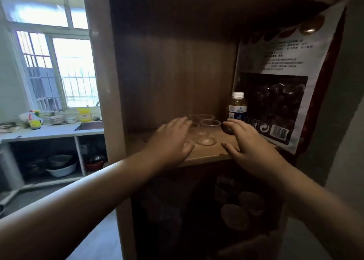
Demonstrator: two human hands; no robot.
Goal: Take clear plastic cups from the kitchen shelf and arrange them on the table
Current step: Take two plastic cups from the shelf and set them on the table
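Several clear plastic cups (209, 130) stand close together on a wooden shelf board (204, 153) inside a brown cabinet. My left hand (172, 141) is spread out just left of the cups, fingers apart, its fingertips near the leftmost cup and partly covering it. On the cups' right, my right hand (246, 141) is also spread with fingers apart and holds nothing. Both hands hover over the board's front edge. Whether the left fingers touch a cup I cannot tell.
A bottle with a white cap (236, 110) stands right behind my right hand. A large printed food bag (285, 94) leans at the shelf's right. A kitchen counter (49, 131) with a sink, dishes and bowls lies to the left under a window.
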